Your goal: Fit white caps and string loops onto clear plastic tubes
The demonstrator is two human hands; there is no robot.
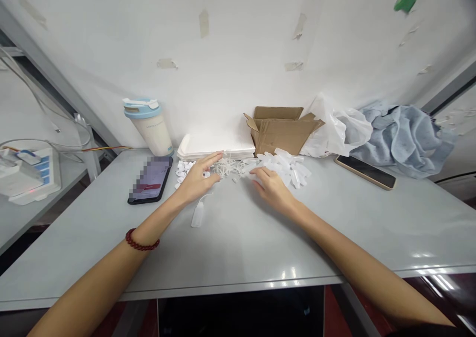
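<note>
Two bare hands out over the grey desk [238, 248], both nearer than the cardboard box [284, 136]. Left hand [200, 180] off to the box's left, fingers and thumb spread, with nothing visible in its grasp; just beside the white caps [181, 171] and the small clear bits [225, 168]. Right hand [274, 191] straight in front of the box, loosely curled, fingertips at the edge of the heap of translucent bottles [293, 166]; cannot tell whether gripping one.

Nearer and left of the box, apart from the heaps, one bottle with a thin strap [198, 214], lying flat. By the look of it, only this single piece joined up or set aside; most parts loose and unsorted into pairs, so apparently an early stage. Unclear whether finished pieces lie inside the box.

Touching the box's left side, a flat white stack [219, 145]; farther left, a dark phone [152, 181] and a cup [150, 129]. To the box's right, a plastic bag [336, 126].
</note>
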